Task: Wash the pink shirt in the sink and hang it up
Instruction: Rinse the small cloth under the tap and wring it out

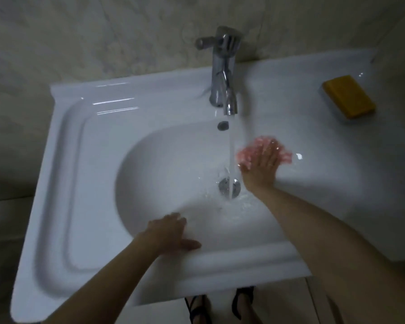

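A small pink shirt lies bunched against the right inner wall of the white sink. My right hand lies on top of it with spread fingers, pressing it to the basin wall. Water runs from the chrome tap in a stream just left of that hand, down onto the metal drain. My left hand rests on the sink's front rim, fingers relaxed, holding nothing.
A yellow bar of soap sits on the sink's back right ledge. An overflow hole shows below the spout. A flat draining area fills the sink's left side. Tiled wall stands behind; my sandalled feet show on the floor below.
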